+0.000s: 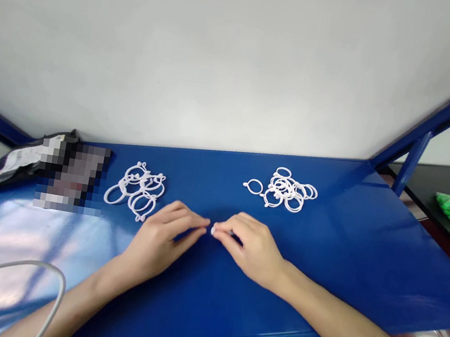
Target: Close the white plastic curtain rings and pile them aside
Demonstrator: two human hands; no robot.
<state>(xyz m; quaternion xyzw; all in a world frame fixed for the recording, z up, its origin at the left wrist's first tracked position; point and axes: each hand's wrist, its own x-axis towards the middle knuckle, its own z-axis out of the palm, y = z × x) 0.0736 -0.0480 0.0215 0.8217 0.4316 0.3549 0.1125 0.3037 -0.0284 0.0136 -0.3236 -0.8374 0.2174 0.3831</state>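
A: Start big. What's the work surface?
B: A glossy blue table [192, 315]. A bright reflection washes over its left side, so working near the middle, as here, seems the better choice for seeing anything tiny.
A: Anything to mind around it?
B: The pale cable [36, 262], which loops across the view at the left forearm; best not to let it snag. The black package [31, 162] lies far to the left, well apart from the fingers, and shouldn't trouble them.
A: And the hands?
B: The right hand [255, 248] pinches something between thumb and fingertips. The left hand [164, 233] faces it, its tips drawn together just beside; from this angle I can't tell whether anything sits between them.
A: The rings?
B: The left pile [136, 181] of white rings lies beyond the left hand, the right pile [282, 188] beyond the right. They overlap in both, so lifting any singly calls for patience.
A: And the smallest thing?
B: The small white piece [213, 230], at the right fingertips, over the middle of the table. A light pinch, tips level and forearms steady, should suit it; a hard squeeze could make it slip.
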